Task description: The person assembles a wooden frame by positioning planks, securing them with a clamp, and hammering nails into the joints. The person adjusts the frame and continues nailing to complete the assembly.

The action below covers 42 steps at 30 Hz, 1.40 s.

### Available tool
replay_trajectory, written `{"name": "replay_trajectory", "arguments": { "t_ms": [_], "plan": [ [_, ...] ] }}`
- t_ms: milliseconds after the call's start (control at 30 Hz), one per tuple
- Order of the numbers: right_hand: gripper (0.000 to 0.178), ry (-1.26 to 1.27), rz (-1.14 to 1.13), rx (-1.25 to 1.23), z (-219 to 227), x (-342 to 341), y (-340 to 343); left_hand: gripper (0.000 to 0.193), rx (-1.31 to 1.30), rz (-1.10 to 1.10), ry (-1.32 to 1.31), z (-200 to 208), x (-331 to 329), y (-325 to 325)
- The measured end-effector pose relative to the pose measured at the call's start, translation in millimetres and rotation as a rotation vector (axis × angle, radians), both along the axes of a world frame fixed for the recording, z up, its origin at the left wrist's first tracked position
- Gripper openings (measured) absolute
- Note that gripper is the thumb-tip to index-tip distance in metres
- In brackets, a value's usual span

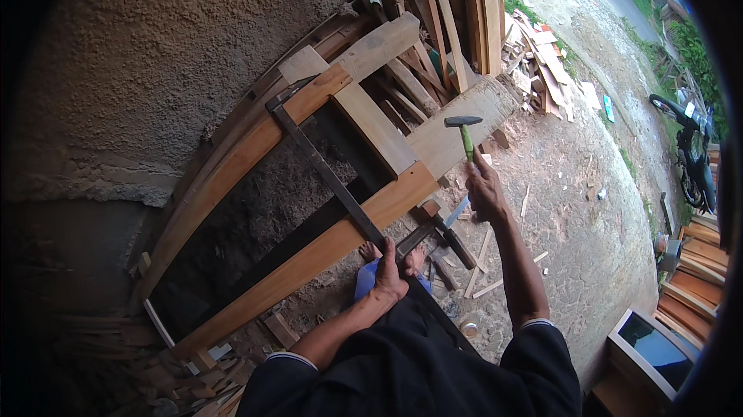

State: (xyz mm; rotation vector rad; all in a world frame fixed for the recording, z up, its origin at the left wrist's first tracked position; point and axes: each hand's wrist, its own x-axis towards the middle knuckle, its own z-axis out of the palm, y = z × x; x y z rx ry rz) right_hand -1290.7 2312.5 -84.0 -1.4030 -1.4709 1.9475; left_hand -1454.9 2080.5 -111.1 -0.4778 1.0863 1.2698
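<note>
Hammer raised over a wooden frame
Right hand (485,188) grips a green-handled steel hammer (465,133) above the orange-brown wooden frame (309,258); left hand (387,274) clasps a dark metal bar (325,173) lying across it.

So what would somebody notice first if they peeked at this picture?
Probably the hammer with its green handle, raised in the right hand near the middle. Under it leans a big wooden frame against the rough wall, and the left hand grips a long metal square laid across it. A motorbike is parked far right.
</note>
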Motion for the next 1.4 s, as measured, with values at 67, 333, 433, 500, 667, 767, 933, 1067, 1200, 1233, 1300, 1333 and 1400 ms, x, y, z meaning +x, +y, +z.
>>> {"name": "replay_trajectory", "arguments": {
  "t_ms": [67,333,433,500,667,767,933,1067,1200,1233,1300,1333,1400],
  "plan": [
    [0.053,-0.143,0.232,0.052,-6.7,0.0,-2.6,0.063,0.03,0.011,-0.019,-0.9,0.3,-1.4],
    [0.058,-0.092,-0.214,0.232,-58.3,-7.8,15.7,0.07,0.088,-0.012,-0.007,-0.9,0.0,-0.4],
    [0.064,-0.18,-0.295,0.295,-85.6,-17.2,30.7,0.071,0.124,-0.025,-0.014,1.4,-0.1,0.5],
    [0.067,-0.255,-0.293,0.263,-99.8,-18.9,39.7,0.073,0.071,-0.038,0.017,1.9,-0.7,0.7],
    [0.07,-0.281,-0.168,0.358,-126.2,-18.1,57.2,0.06,0.102,-0.035,-0.014,-0.4,-2.0,-0.5],
    [0.071,-0.441,-0.094,0.495,-132.4,-17.9,63.0,0.066,0.111,-0.024,-0.019,-1.5,-1.6,-0.9],
    [0.058,-0.662,-0.23,0.907,-100.2,0.3,8.4,0.073,0.126,-0.025,-0.013,0.0,-0.2,-0.1],
    [0.016,-0.329,-0.401,0.764,-52.5,27.5,-118.9,0.072,0.105,-0.033,0.028,1.6,0.6,0.8],
    [0.019,-0.374,-0.139,0.813,-24.4,42.3,-231.7,0.07,0.002,-0.01,-0.012,1.5,1.3,7.1],
    [0.021,-0.352,-0.031,0.693,-21.6,38.6,-250.6,0.07,0.028,-0.009,0.009,1.0,1.2,9.2],
    [0.025,-0.294,0.059,0.569,-20.7,30.6,-269.2,0.069,-0.01,0.016,0.003,-1.5,1.5,12.7],
    [0.027,-0.274,0.058,0.562,-21.7,26.8,-272.7,0.069,0.012,0.005,0.013,-3.4,1.5,13.3],
    [0.032,-0.239,0.059,0.523,-21.4,22.7,-275.9,0.067,-0.031,-0.004,0.008,-7.5,0.6,10.3]
  ]
}}
